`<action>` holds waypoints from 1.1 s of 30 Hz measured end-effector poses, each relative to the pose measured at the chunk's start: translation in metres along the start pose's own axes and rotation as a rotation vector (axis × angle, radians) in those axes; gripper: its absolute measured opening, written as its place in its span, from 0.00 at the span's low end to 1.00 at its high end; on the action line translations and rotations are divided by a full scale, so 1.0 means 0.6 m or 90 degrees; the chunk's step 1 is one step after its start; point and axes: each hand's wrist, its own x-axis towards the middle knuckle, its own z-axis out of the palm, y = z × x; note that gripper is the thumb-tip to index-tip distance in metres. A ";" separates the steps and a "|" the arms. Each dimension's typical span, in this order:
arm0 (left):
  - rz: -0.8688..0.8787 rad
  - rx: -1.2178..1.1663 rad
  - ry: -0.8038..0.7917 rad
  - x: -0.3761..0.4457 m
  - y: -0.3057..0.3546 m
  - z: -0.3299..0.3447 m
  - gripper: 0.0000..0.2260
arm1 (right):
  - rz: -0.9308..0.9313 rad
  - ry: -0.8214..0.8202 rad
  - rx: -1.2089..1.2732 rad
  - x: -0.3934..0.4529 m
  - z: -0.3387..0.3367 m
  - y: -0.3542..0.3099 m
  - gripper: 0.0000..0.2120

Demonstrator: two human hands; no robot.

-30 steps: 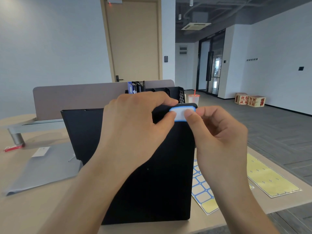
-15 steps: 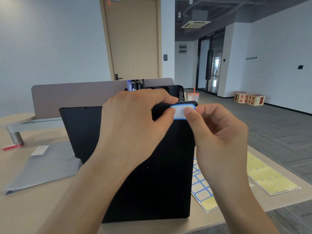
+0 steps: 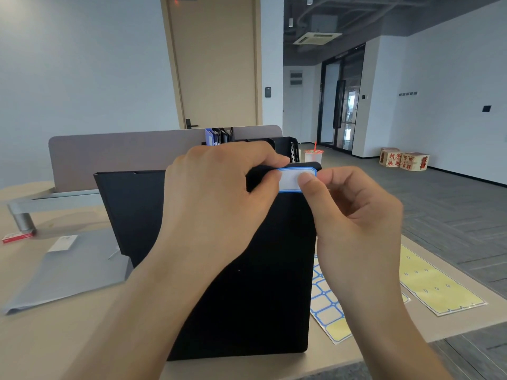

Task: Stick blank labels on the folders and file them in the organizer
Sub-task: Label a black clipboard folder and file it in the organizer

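Labelling the black folder (image 3: 247, 270)
Both hands' grips pinch the blue-edged label (image 3: 292, 180) at its top corner; next, smooth it flat.

An office: a beige surface (image 3: 55, 338) with a padded divider screen (image 3: 123, 154), a black file organizer (image 3: 285, 148) holding folders, grey carpet tiles (image 3: 439, 209), glass entry doors (image 3: 340, 102), and a ceiling air-conditioning vent (image 3: 317, 37).
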 end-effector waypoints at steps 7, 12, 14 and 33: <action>-0.006 0.002 0.003 -0.001 -0.002 0.001 0.08 | -0.004 0.001 -0.009 -0.002 0.000 0.000 0.05; -0.005 0.006 0.000 -0.002 -0.001 0.001 0.08 | -0.004 0.007 -0.012 -0.004 0.001 0.000 0.05; -0.010 0.009 -0.001 -0.002 0.001 0.000 0.08 | -0.006 0.008 -0.011 -0.004 0.002 0.001 0.05; -0.005 0.040 -0.020 -0.002 -0.001 0.003 0.07 | -0.052 0.050 -0.069 -0.010 0.013 0.004 0.06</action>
